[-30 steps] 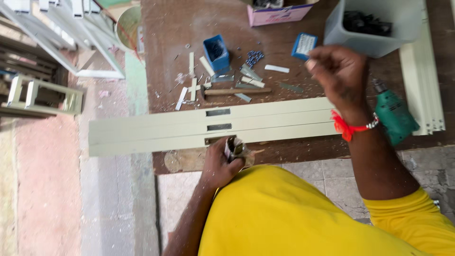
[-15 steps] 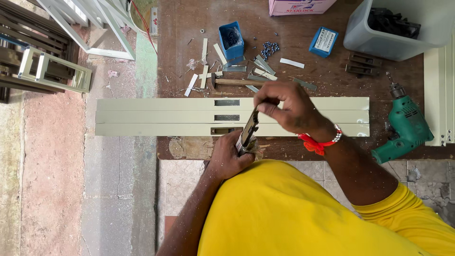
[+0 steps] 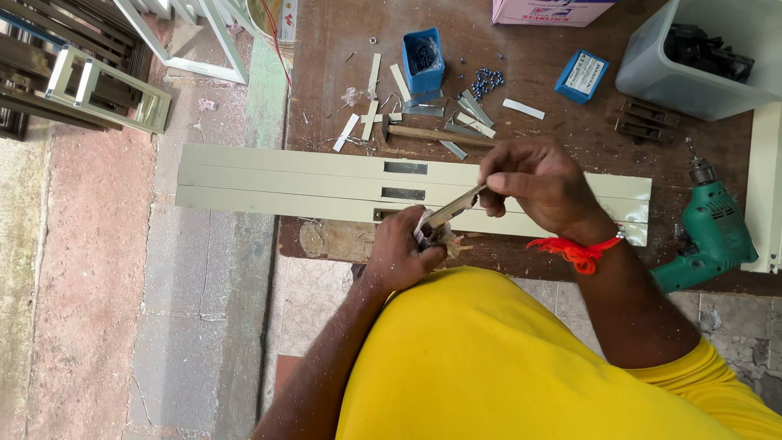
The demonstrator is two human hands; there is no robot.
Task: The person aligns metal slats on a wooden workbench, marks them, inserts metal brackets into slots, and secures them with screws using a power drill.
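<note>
A long pale green metal profile [image 3: 269,183] with rectangular slots lies across the near edge of a brown workbench [image 3: 538,73]. My left hand [image 3: 401,251] grips a small metal lock part [image 3: 444,218] at the profile's near edge. My right hand [image 3: 538,186], with an orange thread at the wrist, pinches the upper end of that same metal part above the profile. A hammer [image 3: 436,134] lies just beyond the profile.
A green electric drill [image 3: 717,232] lies at the right. Metal strips, a blue box of screws [image 3: 423,57], a small blue packet [image 3: 582,76], a grey bin [image 3: 700,57] and loose screws lie at the back. White window frames [image 3: 106,90] stand on the floor at the left.
My right hand came back from the far right of the bench to the metal part held by my left hand, and now pinches its upper end. The view shifted slightly.
</note>
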